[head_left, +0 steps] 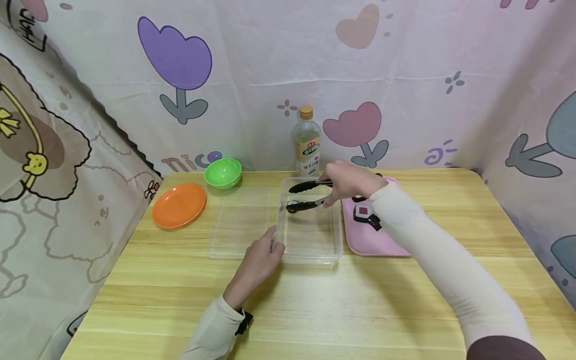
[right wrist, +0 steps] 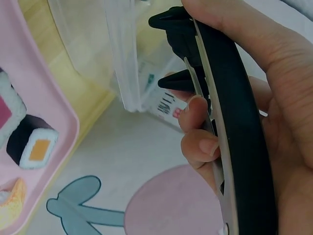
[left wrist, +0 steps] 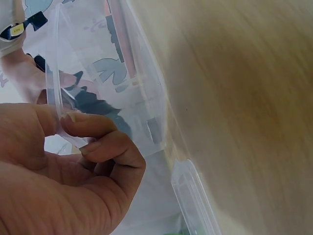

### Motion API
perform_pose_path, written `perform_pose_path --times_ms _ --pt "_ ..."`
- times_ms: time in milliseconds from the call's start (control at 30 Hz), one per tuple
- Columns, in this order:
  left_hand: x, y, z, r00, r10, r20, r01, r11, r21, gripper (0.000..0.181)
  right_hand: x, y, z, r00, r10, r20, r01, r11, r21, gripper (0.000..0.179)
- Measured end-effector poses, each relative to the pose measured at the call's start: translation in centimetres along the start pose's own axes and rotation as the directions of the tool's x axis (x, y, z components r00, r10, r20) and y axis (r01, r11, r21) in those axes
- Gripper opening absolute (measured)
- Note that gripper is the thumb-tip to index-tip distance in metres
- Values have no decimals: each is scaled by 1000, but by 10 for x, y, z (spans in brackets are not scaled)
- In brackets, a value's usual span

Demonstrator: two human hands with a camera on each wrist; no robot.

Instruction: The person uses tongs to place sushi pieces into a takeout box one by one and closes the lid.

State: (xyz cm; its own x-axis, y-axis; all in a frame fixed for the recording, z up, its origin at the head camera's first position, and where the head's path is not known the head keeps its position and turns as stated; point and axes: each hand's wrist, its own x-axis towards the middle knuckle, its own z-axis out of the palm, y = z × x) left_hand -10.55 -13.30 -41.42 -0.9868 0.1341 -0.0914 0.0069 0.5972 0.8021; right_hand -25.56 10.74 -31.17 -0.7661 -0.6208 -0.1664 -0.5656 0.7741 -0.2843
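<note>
My left hand [head_left: 261,260] pinches the left rim of a clear plastic box [head_left: 310,257] between thumb and fingers; the left wrist view shows this grip [left wrist: 83,161] close up. My right hand [head_left: 348,181] holds black-tipped metal tongs [head_left: 306,205] over the back part of the box, their two arms spread apart. At the lower arm's tip, inside the box, a small white and dark piece [head_left: 293,202] is partly hidden. To the right, a pink tray [head_left: 366,242] carries several sushi pieces, one with a dark pink centre [head_left: 363,211]; my right forearm covers part of it.
A clear flat lid [head_left: 240,225] lies left of the box. Farther left are an orange plate [head_left: 179,206] and a green bowl [head_left: 223,172]. Behind the box stands a bottle with an orange cap [head_left: 307,142], against the patterned cloth backdrop [head_left: 252,60].
</note>
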Motion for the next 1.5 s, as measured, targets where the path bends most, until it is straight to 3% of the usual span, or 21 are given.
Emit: perform_pose_path --times_ms 167,400,600,867,1100,1500 --pt "0 -1 1 1000 -4 -6 5 1000 8 58 -19 8 -6 999 23 -38 -22 999 32 70" --pt "0 -1 0 1000 -6 -2 6 1000 12 59 -54 28 -13 992 62 -109 -45 987 152 64" --pt "0 -1 1 1000 -8 1 8 1000 9 60 -85 49 -14 981 81 -175 -56 988 146 70" --pt "0 1 0 1000 -9 -2 9 1000 16 60 -121 73 -6 975 166 -150 -136 972 191 77" --pt "0 1 0 1000 -23 -3 23 999 29 61 -138 88 12 967 189 -169 -159 972 174 75" --pt "1 -1 0 1000 1 -13 0 999 33 59 -149 104 39 956 276 -99 -243 934 261 78"
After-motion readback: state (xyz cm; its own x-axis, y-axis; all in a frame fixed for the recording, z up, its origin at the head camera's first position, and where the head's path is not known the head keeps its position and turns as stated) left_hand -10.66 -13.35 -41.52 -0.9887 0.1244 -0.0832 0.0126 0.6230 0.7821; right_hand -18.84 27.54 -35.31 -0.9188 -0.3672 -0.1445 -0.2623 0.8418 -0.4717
